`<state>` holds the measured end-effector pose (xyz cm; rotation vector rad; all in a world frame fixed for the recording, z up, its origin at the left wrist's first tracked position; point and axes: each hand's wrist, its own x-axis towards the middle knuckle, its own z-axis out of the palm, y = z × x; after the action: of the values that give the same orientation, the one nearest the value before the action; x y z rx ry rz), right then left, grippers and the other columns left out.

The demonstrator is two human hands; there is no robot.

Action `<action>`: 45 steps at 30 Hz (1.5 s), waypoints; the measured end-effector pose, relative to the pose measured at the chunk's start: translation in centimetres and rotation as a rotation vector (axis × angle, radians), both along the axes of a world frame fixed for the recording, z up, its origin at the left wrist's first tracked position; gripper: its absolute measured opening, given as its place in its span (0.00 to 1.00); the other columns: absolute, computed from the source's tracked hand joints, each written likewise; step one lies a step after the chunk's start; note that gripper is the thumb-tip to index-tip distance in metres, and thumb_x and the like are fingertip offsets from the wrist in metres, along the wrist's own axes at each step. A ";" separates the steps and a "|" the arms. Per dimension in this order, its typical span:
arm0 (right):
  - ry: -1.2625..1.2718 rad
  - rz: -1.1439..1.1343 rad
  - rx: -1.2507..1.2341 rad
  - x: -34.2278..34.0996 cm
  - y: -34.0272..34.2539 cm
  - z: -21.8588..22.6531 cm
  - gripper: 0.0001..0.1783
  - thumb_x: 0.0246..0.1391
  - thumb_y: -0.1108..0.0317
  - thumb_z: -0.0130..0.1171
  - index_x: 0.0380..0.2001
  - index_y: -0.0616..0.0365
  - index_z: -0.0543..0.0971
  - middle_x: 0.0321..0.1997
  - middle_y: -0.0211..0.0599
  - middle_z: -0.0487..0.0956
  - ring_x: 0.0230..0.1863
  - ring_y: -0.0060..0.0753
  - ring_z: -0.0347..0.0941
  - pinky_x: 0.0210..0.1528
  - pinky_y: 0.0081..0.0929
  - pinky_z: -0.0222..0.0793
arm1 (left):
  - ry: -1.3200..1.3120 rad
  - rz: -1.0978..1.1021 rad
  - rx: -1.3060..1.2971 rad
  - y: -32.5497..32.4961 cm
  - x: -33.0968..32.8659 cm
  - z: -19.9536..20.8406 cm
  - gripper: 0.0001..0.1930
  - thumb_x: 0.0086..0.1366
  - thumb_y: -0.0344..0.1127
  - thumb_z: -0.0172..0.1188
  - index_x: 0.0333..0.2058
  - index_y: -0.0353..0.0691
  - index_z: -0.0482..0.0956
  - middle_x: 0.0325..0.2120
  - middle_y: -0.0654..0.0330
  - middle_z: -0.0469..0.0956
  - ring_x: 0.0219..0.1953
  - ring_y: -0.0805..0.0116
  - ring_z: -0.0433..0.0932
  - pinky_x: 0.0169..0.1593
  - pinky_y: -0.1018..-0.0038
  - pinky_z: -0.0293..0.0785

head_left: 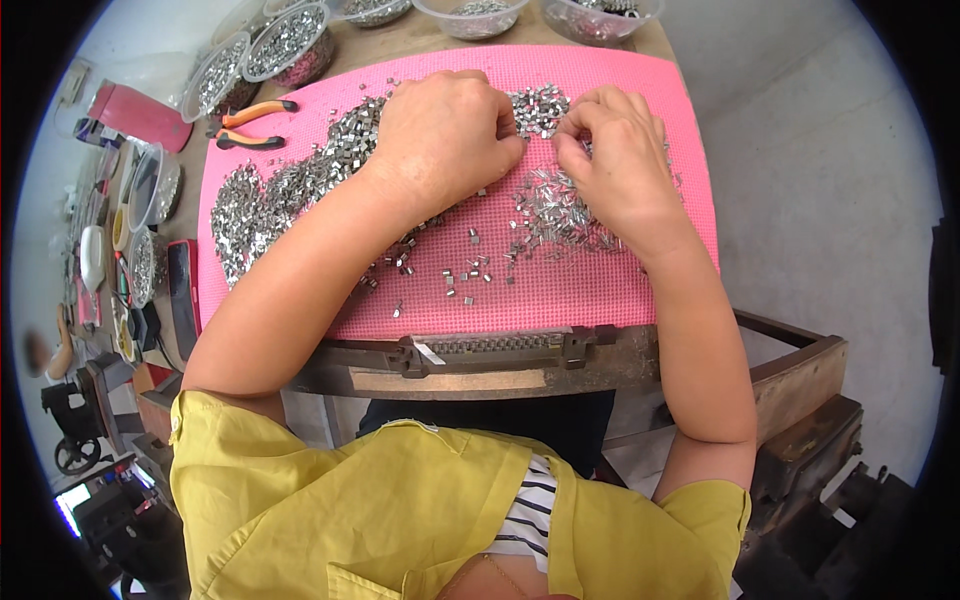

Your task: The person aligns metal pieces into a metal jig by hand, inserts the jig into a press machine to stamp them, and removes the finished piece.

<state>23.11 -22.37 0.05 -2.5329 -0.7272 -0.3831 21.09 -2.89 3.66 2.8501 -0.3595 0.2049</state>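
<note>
A pink textured mat (600, 290) carries heaps of small silvery metal pieces. My left hand (445, 130) is over the right end of a long heap of folded metal bits (340, 150), its fingers curled and the thumb pressed in. What it holds, if anything, is hidden. Opposite it, my right hand (620, 155) bends over a looser pile of thin metal pieces (555, 210), thumb and fingers brought together. I cannot make out anything between them. A small cluster of shiny bits (540, 108) lies between the two hands. Several loose bits (465, 280) are scattered nearer me.
Orange-handled pliers (255, 125) lie on the mat's far left. Clear plastic tubs of metal parts (290, 45) line the back edge. A pink bottle (140, 115) and a dark phone-like object (184, 295) are at left. A metal fixture (490, 345) runs along the front edge.
</note>
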 end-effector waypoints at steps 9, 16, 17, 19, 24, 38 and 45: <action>0.105 0.121 0.194 -7.1 -3.4 3.1 0.01 0.58 0.75 0.61 0.33 0.58 0.79 0.41 0.37 0.79 0.50 0.43 0.72 0.56 0.40 0.62 | -0.059 -0.029 0.186 0.4 0.0 -0.8 0.08 0.57 0.40 0.67 0.28 0.42 0.87 0.32 0.56 0.83 0.37 0.52 0.84 0.44 0.56 0.80; -0.105 0.036 -0.072 -11.5 -6.1 1.5 0.07 0.51 0.74 0.68 0.35 0.51 0.84 0.44 0.29 0.79 0.51 0.37 0.72 0.55 0.37 0.55 | -0.072 -0.300 -0.083 -0.8 -4.4 -0.6 0.05 0.63 0.34 0.66 0.34 0.41 0.81 0.34 0.55 0.78 0.37 0.50 0.81 0.41 0.57 0.78; -0.088 0.012 0.002 -11.6 -6.1 1.5 0.07 0.51 0.73 0.69 0.34 0.51 0.85 0.42 0.27 0.80 0.49 0.35 0.73 0.54 0.37 0.54 | 0.038 -0.350 -0.228 -1.1 -5.9 -0.3 0.05 0.63 0.33 0.66 0.35 0.40 0.81 0.34 0.55 0.77 0.37 0.50 0.81 0.41 0.59 0.79; -0.074 -0.010 0.072 -11.9 -6.2 1.5 0.06 0.51 0.73 0.69 0.33 0.51 0.85 0.40 0.26 0.81 0.47 0.34 0.74 0.53 0.37 0.54 | 0.102 -0.407 -0.245 -1.6 -8.3 -0.7 0.06 0.62 0.33 0.68 0.34 0.41 0.80 0.33 0.55 0.76 0.36 0.51 0.81 0.40 0.59 0.79; -0.018 -0.055 0.125 -12.5 -5.8 1.2 0.06 0.50 0.71 0.72 0.31 0.51 0.84 0.35 0.25 0.80 0.41 0.31 0.73 0.50 0.38 0.54 | 0.029 -0.494 -0.064 -1.2 -9.9 -1.1 0.06 0.59 0.33 0.69 0.33 0.43 0.81 0.32 0.60 0.75 0.36 0.58 0.80 0.40 0.64 0.76; 0.037 -0.074 0.070 -13.5 -4.8 0.7 0.10 0.53 0.75 0.65 0.38 0.54 0.76 0.38 0.32 0.75 0.44 0.38 0.72 0.51 0.39 0.55 | 0.394 -0.171 -0.756 0.4 -12.9 0.3 0.04 0.69 0.27 0.63 0.41 0.33 0.81 0.35 0.58 0.77 0.38 0.66 0.76 0.44 0.72 0.73; 0.092 0.088 0.308 -15.9 -3.7 0.4 0.08 0.56 0.76 0.63 0.39 0.54 0.78 0.41 0.32 0.79 0.45 0.36 0.75 0.53 0.36 0.54 | 0.365 -0.113 -0.777 0.5 -15.4 -0.3 0.05 0.65 0.27 0.68 0.38 0.34 0.83 0.35 0.57 0.81 0.38 0.63 0.79 0.45 0.71 0.73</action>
<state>7.20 -26.05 0.45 -2.2064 -0.6847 -0.3191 5.70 -2.43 3.38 2.0372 -0.2797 -0.1689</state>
